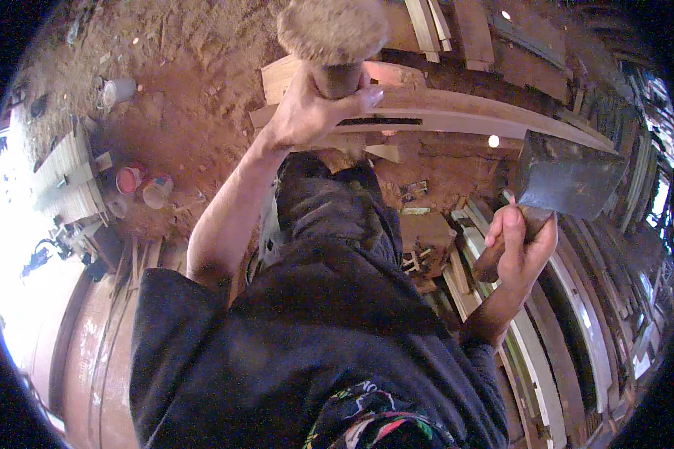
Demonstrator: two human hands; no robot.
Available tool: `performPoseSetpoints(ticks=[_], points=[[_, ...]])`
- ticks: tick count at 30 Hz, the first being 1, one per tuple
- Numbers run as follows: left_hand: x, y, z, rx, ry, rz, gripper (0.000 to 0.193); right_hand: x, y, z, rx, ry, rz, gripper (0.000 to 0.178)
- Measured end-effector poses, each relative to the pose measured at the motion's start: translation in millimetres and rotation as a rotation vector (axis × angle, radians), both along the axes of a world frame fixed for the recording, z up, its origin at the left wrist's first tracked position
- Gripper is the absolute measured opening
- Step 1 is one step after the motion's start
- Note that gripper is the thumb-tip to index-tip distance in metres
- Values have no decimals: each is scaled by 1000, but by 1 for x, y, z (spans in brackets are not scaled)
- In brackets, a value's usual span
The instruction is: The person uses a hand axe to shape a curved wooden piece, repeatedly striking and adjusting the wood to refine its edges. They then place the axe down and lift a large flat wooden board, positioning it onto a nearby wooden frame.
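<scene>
Dirt floor [195, 97] strewn with timber, long boards [562, 352] side by side at the right

Above a pale beam [494, 112], the rough round-topped tool [333, 30] stands end-on to the camera, its neck clamped in the left hand [311, 112] below the broad top; the dark block-headed tool [569, 176] slants up and rightward, handle wrapped by the right hand's [524, 243] fingers, head just beyond them

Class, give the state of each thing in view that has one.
Round-topped tool: held, broad end uppermost.
Left hand: closed around that tool.
Dark-headed tool: held by its wooden handle.
Right hand: closed around that handle.
Wooden beam: lying crosswise.
White bucket: upright or tipped, cannot tell.
</scene>
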State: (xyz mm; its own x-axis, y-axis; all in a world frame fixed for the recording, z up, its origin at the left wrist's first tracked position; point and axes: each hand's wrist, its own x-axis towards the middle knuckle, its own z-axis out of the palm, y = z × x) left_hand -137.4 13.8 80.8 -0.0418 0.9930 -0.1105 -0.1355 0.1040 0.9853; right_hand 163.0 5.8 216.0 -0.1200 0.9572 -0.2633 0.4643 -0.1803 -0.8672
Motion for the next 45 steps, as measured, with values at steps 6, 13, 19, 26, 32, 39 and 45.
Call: performPoseSetpoints(ticks=[6,13,19,26,32,39,45], points=[[17,-3,-5,-97,-36,38,15,5,8,-13,51,29,23,21],[23,-7,-27,-100,-27,25,15,-3,12,-10,37,0,50,20],[22,-16,-32,-137,-46,38,17,-12,9,-2,89,-14,106,18],[26,-24,-27,-93,-47,-14,37,-64,19,23,372,-27,285,24],[27,-31,-56,144,105,-73,34,-90,33,1,438,-480,689,42],[36,-34,-56,51,-48,-81,27,-94,5,24,428,-258,478,35],[41,-39,-69,-60,-300,-138,26,-92,9,18,440,-605,663,40]])
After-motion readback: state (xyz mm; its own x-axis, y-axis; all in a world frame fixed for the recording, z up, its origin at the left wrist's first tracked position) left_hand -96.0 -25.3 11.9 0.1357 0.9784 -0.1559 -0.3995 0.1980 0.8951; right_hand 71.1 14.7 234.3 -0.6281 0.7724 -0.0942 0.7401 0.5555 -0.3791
